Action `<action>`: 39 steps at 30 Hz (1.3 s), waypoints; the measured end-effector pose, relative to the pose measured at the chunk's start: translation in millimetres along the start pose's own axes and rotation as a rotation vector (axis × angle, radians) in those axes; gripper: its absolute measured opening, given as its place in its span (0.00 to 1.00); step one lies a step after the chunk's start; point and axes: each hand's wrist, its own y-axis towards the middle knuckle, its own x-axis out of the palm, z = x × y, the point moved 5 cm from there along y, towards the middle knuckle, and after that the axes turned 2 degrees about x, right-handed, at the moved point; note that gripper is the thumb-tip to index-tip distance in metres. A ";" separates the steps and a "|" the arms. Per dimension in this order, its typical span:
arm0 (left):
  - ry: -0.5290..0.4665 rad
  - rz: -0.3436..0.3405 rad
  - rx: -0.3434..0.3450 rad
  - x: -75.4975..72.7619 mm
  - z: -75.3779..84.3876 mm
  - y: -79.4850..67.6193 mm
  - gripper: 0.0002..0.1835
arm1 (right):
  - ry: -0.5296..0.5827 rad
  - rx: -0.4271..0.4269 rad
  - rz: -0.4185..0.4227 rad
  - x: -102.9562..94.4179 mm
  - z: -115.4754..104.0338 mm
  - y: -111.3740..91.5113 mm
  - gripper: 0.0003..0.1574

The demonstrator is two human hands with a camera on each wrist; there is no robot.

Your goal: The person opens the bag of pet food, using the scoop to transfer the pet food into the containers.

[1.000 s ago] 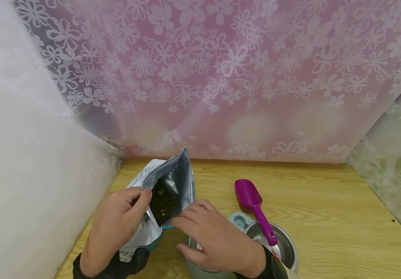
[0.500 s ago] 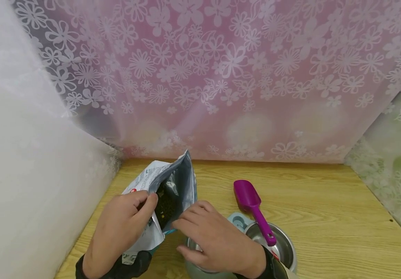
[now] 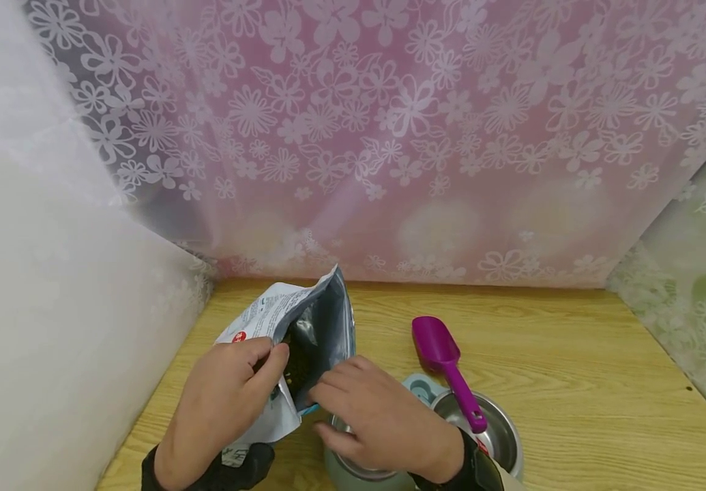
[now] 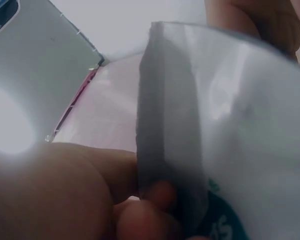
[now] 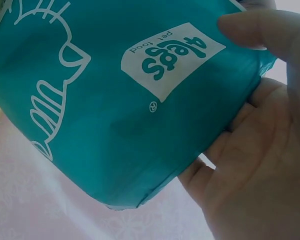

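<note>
Pet-food bag [image 3: 328, 337]: pinched at the lip by the left hand [image 3: 224, 395], hooked at the opposite edge by the right hand [image 3: 383, 416], gaping just beside the left bowl [image 3: 353, 469]. Liable to spill dark pellets [image 3: 295, 368] onto the table [image 3: 586, 361] if tilted too far or pinched loosely; farther out, liable to knock the purple scoop [image 3: 438, 348] off the right bowl [image 3: 508, 436] if swung wide.
</note>
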 end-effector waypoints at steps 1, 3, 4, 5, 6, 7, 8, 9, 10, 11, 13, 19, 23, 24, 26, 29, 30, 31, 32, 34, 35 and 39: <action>-0.004 0.005 -0.005 -0.8 -0.9 -0.2 0.25 | 0.008 0.011 -0.006 0.4 0.4 0.0 0.13; -0.015 0.020 -0.016 -3.0 -3.5 -0.8 0.25 | 0.023 0.029 -0.009 0.8 1.3 0.0 0.12; -0.017 0.031 -0.022 -4.4 -4.7 -1.3 0.26 | 0.034 0.041 -0.009 0.9 2.0 -0.1 0.12; -0.019 0.042 -0.028 -5.8 -5.9 -1.7 0.26 | 0.042 0.052 -0.010 1.2 2.8 -0.2 0.12; -0.019 0.052 -0.029 -7.1 -6.9 -2.1 0.26 | 0.056 0.067 -0.012 1.6 4.0 -0.1 0.11; -0.016 0.058 -0.027 -8.0 -7.5 -2.6 0.26 | 0.067 0.077 -0.014 2.0 5.2 -0.2 0.10; -0.010 0.059 -0.022 -8.4 -7.8 -2.8 0.26 | 0.078 0.089 -0.017 2.4 6.5 -0.2 0.10; -0.003 0.057 -0.018 -8.5 -7.8 -3.1 0.26 | 0.085 0.101 -0.023 3.0 7.9 0.0 0.09; 0.007 0.053 -0.009 -8.3 -7.2 -2.8 0.26 | 0.092 0.111 -0.029 3.3 9.1 0.0 0.08; 0.012 0.046 -0.003 -7.8 -6.7 -2.5 0.26 | 0.095 0.117 -0.035 3.8 10.0 -0.1 0.07; 0.026 0.030 0.003 -6.7 -5.6 -2.0 0.26 | 0.086 0.120 -0.047 4.4 11.1 -0.5 0.07; 0.030 0.017 -0.020 -6.2 -5.8 -1.6 0.25 | 0.045 0.068 -0.013 3.4 9.4 0.4 0.09; 0.016 0.041 -0.030 -7.6 -6.8 -1.7 0.26 | 0.006 0.022 0.070 -0.2 8.5 2.3 0.12; 0.013 0.047 -0.031 -7.8 -7.0 -1.6 0.26 | -0.009 0.013 0.084 -0.9 8.6 2.2 0.13; 0.010 0.050 -0.030 -8.1 -7.1 -1.7 0.26 | -0.033 0.012 0.088 -1.4 8.9 1.9 0.15; 0.007 0.040 -0.020 -7.4 -6.4 -1.1 0.26 | -0.047 0.016 0.079 -1.0 9.6 1.2 0.16; 0.005 0.035 -0.019 -7.2 -6.3 -0.9 0.26 | -0.049 0.018 0.076 -0.6 10.0 0.9 0.16; 0.004 0.032 -0.017 -7.1 -6.2 -0.7 0.25 | -0.043 0.023 0.075 -0.3 10.4 0.9 0.15; 0.002 0.029 -0.017 -7.0 -6.1 -0.5 0.25 | -0.041 0.022 0.080 -0.1 10.6 0.9 0.15; -0.006 0.023 -0.025 -7.0 -6.5 -0.9 0.25 | -0.048 0.031 0.086 0.5 10.8 1.1 0.14; -0.009 0.020 -0.031 -7.0 -7.0 -1.2 0.25 | -0.052 0.039 0.089 0.8 10.8 1.3 0.13; -0.023 0.011 -0.045 -7.0 -8.1 -2.3 0.26 | -0.069 0.086 0.092 2.1 11.4 2.0 0.13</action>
